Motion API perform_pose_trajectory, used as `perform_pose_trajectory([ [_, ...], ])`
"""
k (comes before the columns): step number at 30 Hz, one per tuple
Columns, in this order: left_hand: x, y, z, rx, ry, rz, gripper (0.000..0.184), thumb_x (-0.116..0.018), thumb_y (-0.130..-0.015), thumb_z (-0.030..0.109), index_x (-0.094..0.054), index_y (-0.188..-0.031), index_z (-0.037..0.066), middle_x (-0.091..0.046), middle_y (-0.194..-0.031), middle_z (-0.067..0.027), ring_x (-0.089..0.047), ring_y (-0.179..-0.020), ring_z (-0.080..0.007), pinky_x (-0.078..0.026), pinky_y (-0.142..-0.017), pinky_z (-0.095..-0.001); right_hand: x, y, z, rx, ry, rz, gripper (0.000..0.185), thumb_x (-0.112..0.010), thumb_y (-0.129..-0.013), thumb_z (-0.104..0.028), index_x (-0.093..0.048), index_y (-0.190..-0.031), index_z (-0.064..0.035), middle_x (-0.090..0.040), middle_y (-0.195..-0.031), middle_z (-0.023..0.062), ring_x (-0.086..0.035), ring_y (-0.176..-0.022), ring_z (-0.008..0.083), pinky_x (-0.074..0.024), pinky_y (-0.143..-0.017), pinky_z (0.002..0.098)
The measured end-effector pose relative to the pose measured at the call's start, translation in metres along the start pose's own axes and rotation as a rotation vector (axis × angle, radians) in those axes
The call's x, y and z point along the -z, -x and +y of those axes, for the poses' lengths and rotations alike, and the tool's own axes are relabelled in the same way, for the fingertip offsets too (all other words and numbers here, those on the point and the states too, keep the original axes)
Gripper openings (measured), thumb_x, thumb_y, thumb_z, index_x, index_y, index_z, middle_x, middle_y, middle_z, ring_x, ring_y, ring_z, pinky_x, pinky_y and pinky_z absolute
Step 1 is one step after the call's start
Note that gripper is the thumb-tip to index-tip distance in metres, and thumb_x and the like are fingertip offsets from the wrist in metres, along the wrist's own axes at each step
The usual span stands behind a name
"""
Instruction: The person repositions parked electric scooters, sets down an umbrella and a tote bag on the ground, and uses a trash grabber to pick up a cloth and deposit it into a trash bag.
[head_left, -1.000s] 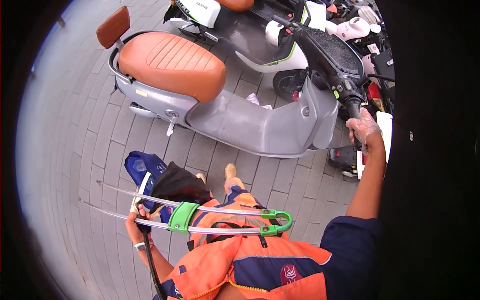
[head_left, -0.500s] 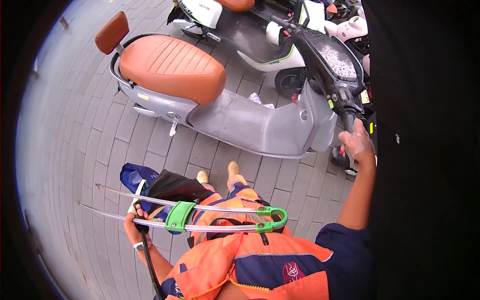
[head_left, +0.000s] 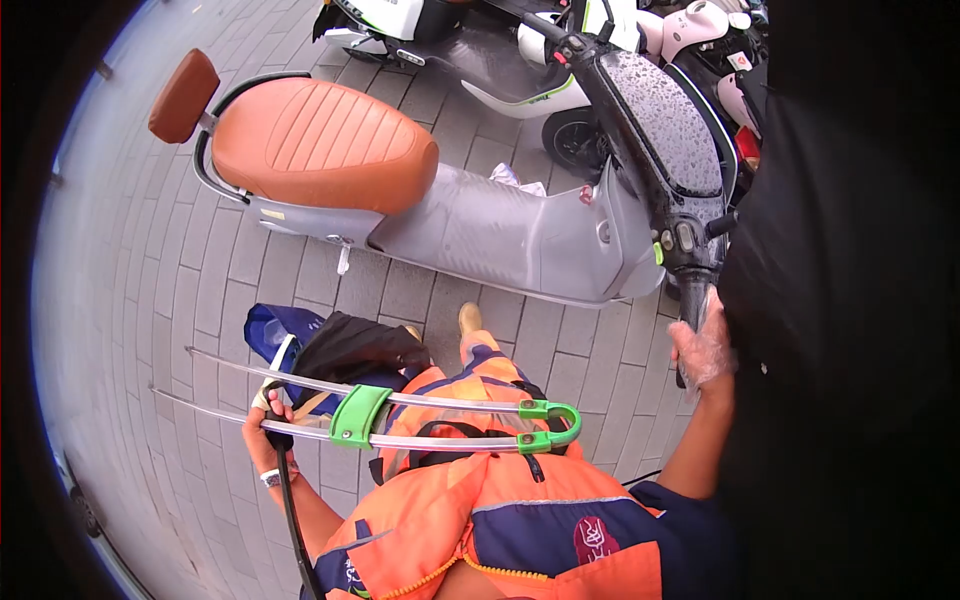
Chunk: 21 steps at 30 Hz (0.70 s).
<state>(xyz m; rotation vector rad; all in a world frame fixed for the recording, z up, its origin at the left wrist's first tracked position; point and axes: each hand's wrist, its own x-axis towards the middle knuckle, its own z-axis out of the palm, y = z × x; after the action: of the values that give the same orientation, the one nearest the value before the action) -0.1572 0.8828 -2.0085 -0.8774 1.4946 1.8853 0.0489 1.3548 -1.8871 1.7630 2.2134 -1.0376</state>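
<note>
My right hand (head_left: pixel 704 345), in a thin clear glove, is wrapped round the black handlebar grip (head_left: pixel 694 285) of a grey scooter (head_left: pixel 500 235) with an orange seat (head_left: pixel 325 140). Water drops cover the scooter's black front panel (head_left: pixel 655 115). At the lower left, my left hand (head_left: pixel 268 418) is closed round a black handle (head_left: pixel 290 510) beside long metal tongs (head_left: pixel 455 441) with green fittings. A blue bag (head_left: pixel 268 330) and a black bag (head_left: pixel 360 345) hang next to that hand.
Behind the grey scooter stands a white and black scooter (head_left: pixel 540 100). A pink scooter (head_left: pixel 695 28) and other vehicles are at the upper right. White crumpled litter (head_left: pixel 515 180) lies on the grey paving (head_left: pixel 385 300). A large dark shape covers the right side.
The grey scooter's handlebar and front have swung nearer and lower in view, with my right hand still on the grip. My left hand and the tongs have hardly moved.
</note>
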Motion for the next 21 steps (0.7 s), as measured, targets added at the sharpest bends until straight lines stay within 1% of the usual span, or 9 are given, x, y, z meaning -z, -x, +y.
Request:
perform_pose_trajectory([
  [4,-0.011,-0.015,0.019,0.011,-0.032,-0.036,0.027,-0.045,-0.073,0.017,-0.049,-0.089,-0.005,-0.048,-0.063,-0.0061,-0.045,-0.055,-0.0161,-0.039,-0.054,-0.0242,-0.001,0.012,-0.001,-0.119,0.018,-0.015,0.062,-0.052,-0.064,-0.007,-0.030,-0.121,0.0010,-0.048,-0.089,0.0178,-0.047,-0.043,0.0167,-0.0425,-0.044,0.0316],
  [6,-0.014,-0.018,0.024,0.020,-0.052,-0.043,0.027,-0.044,-0.073,0.017,-0.048,-0.089,-0.005,-0.048,-0.063,-0.0062,-0.045,-0.055,-0.0161,-0.039,-0.054,-0.0245,-0.006,0.019,0.019,-0.034,0.107,0.048,0.063,-0.053,-0.064,-0.012,-0.030,-0.121,0.0029,-0.046,-0.100,0.0232,-0.055,-0.072,0.0272,-0.0441,-0.071,0.0371],
  [7,-0.015,-0.020,0.026,0.026,-0.070,-0.046,0.027,-0.044,-0.073,0.016,-0.048,-0.089,-0.005,-0.048,-0.063,-0.0062,-0.045,-0.055,-0.0160,-0.039,-0.054,-0.0247,-0.008,0.021,0.032,0.021,0.197,0.094,0.066,-0.054,-0.063,-0.016,-0.030,-0.122,0.0033,-0.038,-0.115,0.0273,-0.040,-0.107,0.0352,-0.0265,-0.095,0.0384],
  [11,-0.029,-0.024,0.037,0.040,-0.105,-0.052,0.027,-0.043,-0.073,0.015,-0.048,-0.088,-0.006,-0.048,-0.063,-0.0065,-0.045,-0.055,-0.0164,-0.039,-0.054,-0.0255,-0.001,0.035,0.033,-0.003,0.211,0.004,0.068,-0.054,-0.063,-0.017,-0.029,-0.124,0.0021,-0.028,-0.126,0.0273,-0.021,-0.121,0.0370,-0.0146,-0.101,0.0368],
  [14,-0.037,-0.030,0.045,0.070,-0.122,-0.087,0.026,-0.042,-0.073,0.014,-0.048,-0.088,-0.007,-0.049,-0.064,-0.0073,-0.046,-0.055,-0.0170,-0.039,-0.054,-0.0263,0.000,0.041,0.037,-0.035,0.259,0.024,0.066,-0.054,-0.061,-0.015,-0.032,-0.121,0.0017,-0.039,-0.116,0.0251,-0.033,-0.113,0.0363,-0.0213,-0.098,0.0378],
  [16,-0.036,-0.035,0.045,0.032,-0.123,-0.089,0.026,-0.041,-0.072,0.014,-0.048,-0.087,-0.006,-0.050,-0.066,-0.0081,-0.046,-0.055,-0.0175,-0.039,-0.054,-0.0268,0.005,0.042,0.029,0.097,0.199,-0.008,0.056,-0.055,-0.060,-0.009,-0.038,-0.113,0.0011,-0.050,-0.091,0.0180,-0.052,-0.085,0.0310,-0.0416,-0.081,0.0384],
  [17,-0.037,-0.035,0.046,0.034,-0.121,-0.088,0.026,-0.041,-0.072,0.014,-0.048,-0.087,-0.006,-0.050,-0.066,-0.0081,-0.046,-0.055,-0.0175,-0.039,-0.054,-0.0268,0.004,0.043,0.024,0.098,0.201,-0.008,0.056,-0.055,-0.060,-0.009,-0.038,-0.113,0.0011,-0.050,-0.091,0.0180,-0.052,-0.085,0.0310,-0.0416,-0.081,0.0384],
  [19,-0.038,-0.036,0.048,0.065,-0.147,-0.055,0.026,-0.040,-0.072,0.013,-0.048,-0.087,-0.006,-0.051,-0.066,-0.0084,-0.046,-0.055,-0.0172,-0.040,-0.053,-0.0267,0.000,0.049,0.016,-0.081,-0.146,-0.094,0.053,-0.053,-0.060,0.002,-0.034,-0.109,-0.0017,-0.043,-0.059,0.0043,-0.045,-0.039,0.0125,-0.0400,-0.036,0.0259],
  [21,-0.040,-0.038,0.049,0.071,-0.146,-0.046,0.025,-0.040,-0.071,0.013,-0.048,-0.086,-0.006,-0.051,-0.066,-0.0083,-0.046,-0.054,-0.0169,-0.040,-0.052,-0.0263,0.000,0.054,0.019,-0.146,-0.416,-0.155,0.054,-0.055,-0.059,0.001,-0.034,-0.108,-0.0009,-0.044,-0.060,0.0048,-0.045,-0.039,0.0126,-0.0407,-0.037,0.0259],
])
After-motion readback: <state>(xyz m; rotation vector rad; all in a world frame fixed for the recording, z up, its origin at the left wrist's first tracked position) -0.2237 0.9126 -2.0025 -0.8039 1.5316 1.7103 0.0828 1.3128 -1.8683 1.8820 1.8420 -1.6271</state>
